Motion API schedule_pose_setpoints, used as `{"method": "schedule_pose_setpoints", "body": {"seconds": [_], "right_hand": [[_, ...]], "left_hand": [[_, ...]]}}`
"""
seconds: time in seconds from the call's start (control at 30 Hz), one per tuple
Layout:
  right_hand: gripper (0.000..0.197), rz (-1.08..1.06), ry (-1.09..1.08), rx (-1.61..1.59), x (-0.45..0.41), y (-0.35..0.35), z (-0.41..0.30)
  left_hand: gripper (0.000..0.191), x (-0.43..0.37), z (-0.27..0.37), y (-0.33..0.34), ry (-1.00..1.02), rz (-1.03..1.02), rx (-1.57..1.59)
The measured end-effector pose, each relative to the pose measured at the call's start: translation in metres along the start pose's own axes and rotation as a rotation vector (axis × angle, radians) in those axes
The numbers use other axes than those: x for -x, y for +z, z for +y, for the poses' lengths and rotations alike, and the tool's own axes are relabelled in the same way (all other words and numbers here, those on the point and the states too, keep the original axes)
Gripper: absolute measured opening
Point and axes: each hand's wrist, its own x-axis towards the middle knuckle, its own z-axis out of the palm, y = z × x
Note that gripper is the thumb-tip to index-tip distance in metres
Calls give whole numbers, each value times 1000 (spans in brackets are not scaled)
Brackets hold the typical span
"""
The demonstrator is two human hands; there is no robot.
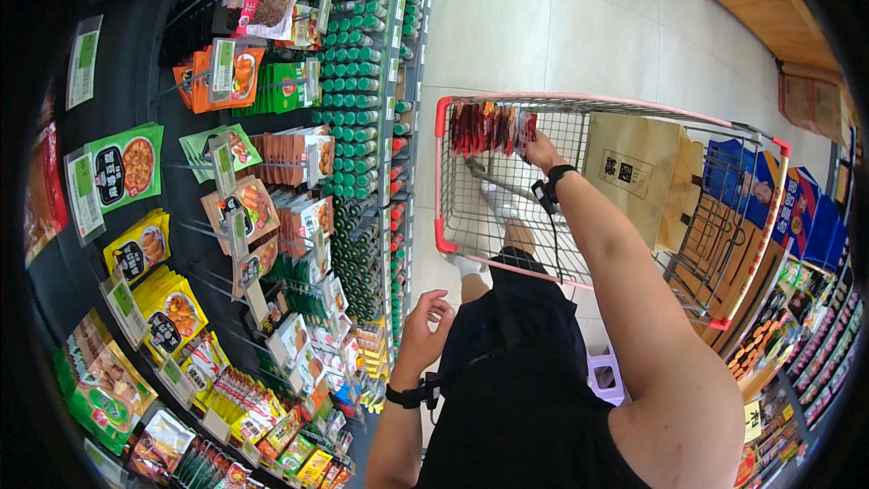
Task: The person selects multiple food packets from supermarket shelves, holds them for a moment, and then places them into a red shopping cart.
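My right hand (541, 151) reaches into a wire shopping cart (445, 180) with red corner guards. Its fingers grip a red packet (527, 126) at the near end of a row of red sachets (478, 129), which stand on edge along the cart's far side. My left hand (428, 327) hangs beside my dark shorts, loosely curled and holding nothing. A large brown paper bag (621, 207) bearing writing stands in the cart, right of my right forearm. Both wrists wear black bands with small devices.
On the left, a dark shelf rack (136, 61) holds hanging seasoning packets (146, 156) and many green-capped bottles (353, 95). Pale floor tiles (543, 20) lie beyond the cart. At right are blue boxes (808, 217) and more shelves. A purple plastic stool (605, 377) stands behind my right side.
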Motion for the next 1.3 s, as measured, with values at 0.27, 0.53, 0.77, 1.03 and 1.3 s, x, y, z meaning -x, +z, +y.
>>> {"method": "schedule_pose_setpoints", "body": {"seconds": [0.27, 0.53, 0.77, 1.03, 1.3], "right_hand": [[45, -24, 49, 65, 7, 11, -40], [43, 40, -62, 0, -24, -8, -10], [31, -106, 107, -112, -12, -14, -23], [37, -30, -184, -49, -18, -1, -17], [59, 59, -46, 116, -30, -3, 10]], "left_hand": [[31, -2, -11, 1, -33, 13, 34], [26, -13, 11, -4, -18, -87, -36], [27, -17, 14, -11, -16, -89, -64], [27, -17, 10, -11, -26, -98, -87], [26, -15, 4, -14, -3, -71, -98]]}}
